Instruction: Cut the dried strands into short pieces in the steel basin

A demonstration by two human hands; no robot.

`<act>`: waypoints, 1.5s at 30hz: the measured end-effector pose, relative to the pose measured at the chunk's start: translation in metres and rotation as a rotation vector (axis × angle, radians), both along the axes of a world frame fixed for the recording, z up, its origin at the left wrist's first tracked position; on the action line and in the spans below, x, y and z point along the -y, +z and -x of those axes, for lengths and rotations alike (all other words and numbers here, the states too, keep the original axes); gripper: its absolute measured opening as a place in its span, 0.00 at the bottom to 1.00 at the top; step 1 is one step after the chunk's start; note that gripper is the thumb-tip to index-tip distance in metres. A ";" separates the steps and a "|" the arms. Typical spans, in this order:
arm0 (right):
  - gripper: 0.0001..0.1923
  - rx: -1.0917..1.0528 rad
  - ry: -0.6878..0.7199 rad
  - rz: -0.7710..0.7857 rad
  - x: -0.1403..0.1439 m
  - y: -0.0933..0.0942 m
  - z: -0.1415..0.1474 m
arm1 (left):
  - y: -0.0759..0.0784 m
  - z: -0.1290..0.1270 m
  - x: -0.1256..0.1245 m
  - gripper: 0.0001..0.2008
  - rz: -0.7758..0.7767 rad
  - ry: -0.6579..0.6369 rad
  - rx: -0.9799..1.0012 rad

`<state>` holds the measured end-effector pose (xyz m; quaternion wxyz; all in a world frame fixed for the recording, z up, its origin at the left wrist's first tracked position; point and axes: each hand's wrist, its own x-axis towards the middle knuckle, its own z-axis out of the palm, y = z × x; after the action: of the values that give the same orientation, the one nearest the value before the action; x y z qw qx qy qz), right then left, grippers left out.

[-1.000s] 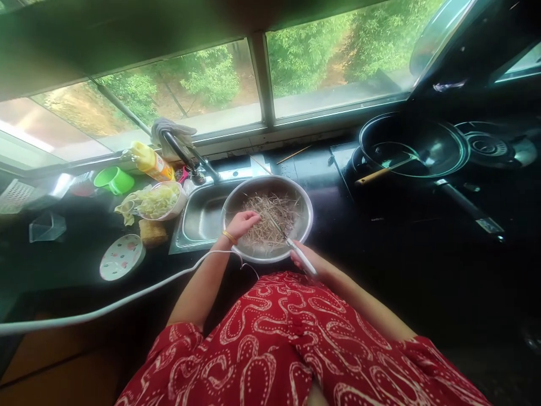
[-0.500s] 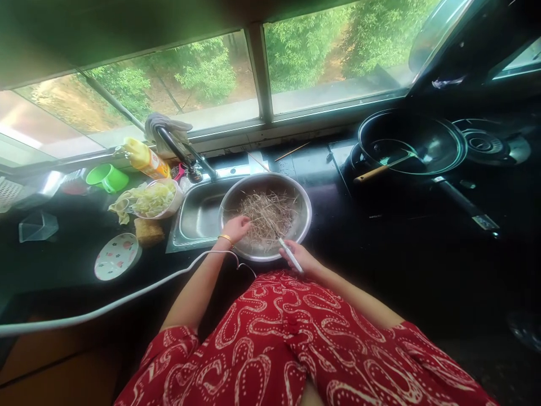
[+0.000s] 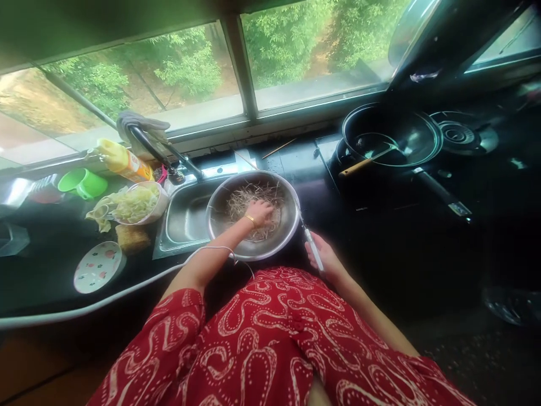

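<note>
My left hand reaches into a wide steel basin, fingers curled down into a pile of thin, dry, straw-coloured strands. What the strands are cannot be made out, and the fingertips are hidden among them. Just right of the rim, my right hand is closed around the white handle of a small knife. Its narrow blade points up and away, beside the basin's right side. The basin sits over the right part of a steel sink.
Left of the sink are a bowl of cut cabbage, a green mug, a yellow bottle and a flowered bowl. A white cable crosses my left forearm. At right, a wok stands on the stove.
My left hand has moved from the basin's left side into the middle of the strands. My right hand has carried the knife out of the basin to the right. The view has shifted slightly.
</note>
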<state>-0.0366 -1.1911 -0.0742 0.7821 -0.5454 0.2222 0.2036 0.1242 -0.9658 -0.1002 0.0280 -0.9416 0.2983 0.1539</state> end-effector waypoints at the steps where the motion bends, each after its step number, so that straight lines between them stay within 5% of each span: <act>1: 0.37 -0.017 -0.027 -0.024 0.000 0.002 0.002 | 0.010 -0.004 -0.006 0.18 0.048 0.047 0.005; 5: 0.37 -0.046 -0.064 -0.089 0.003 0.008 0.004 | 0.052 -0.011 -0.033 0.19 0.312 0.229 0.008; 9: 0.37 -0.034 -0.049 -0.095 0.004 0.012 0.001 | 0.081 -0.006 -0.055 0.21 0.781 0.316 -0.095; 15: 0.37 -0.003 0.019 -0.102 -0.001 0.016 -0.004 | 0.110 -0.001 -0.069 0.25 1.453 0.556 -0.224; 20: 0.39 0.020 0.073 -0.135 -0.006 0.019 -0.007 | 0.115 -0.002 -0.078 0.23 1.672 0.633 -0.262; 24: 0.38 -0.002 0.088 -0.145 -0.009 0.015 -0.006 | 0.068 0.006 -0.080 0.23 1.524 0.828 -0.339; 27: 0.36 -0.016 0.095 -0.139 -0.009 0.010 -0.002 | 0.027 0.017 -0.088 0.23 1.082 1.063 -0.202; 30: 0.37 -0.036 0.078 -0.132 -0.007 0.005 0.001 | 0.009 0.029 -0.103 0.25 0.742 1.045 -0.151; 35: 0.37 -0.031 0.086 -0.125 -0.007 0.004 0.001 | 0.022 0.054 -0.119 0.33 0.538 0.973 -0.103; 39: 0.36 -0.015 0.114 -0.128 -0.009 0.004 -0.003 | 0.038 0.066 -0.125 0.26 0.349 0.871 -0.134; 43: 0.35 -0.006 0.142 -0.125 -0.011 0.003 -0.004 | 0.054 0.048 -0.134 0.20 0.222 0.779 0.082; 45: 0.35 -0.005 0.153 -0.127 -0.012 0.004 -0.004 | 0.058 0.028 -0.135 0.25 0.221 0.666 0.177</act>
<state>-0.0326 -1.1789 -0.0705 0.7967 -0.5097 0.1684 0.2777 0.0966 -0.8307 -0.0419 -0.1001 -0.9941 -0.0138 0.0392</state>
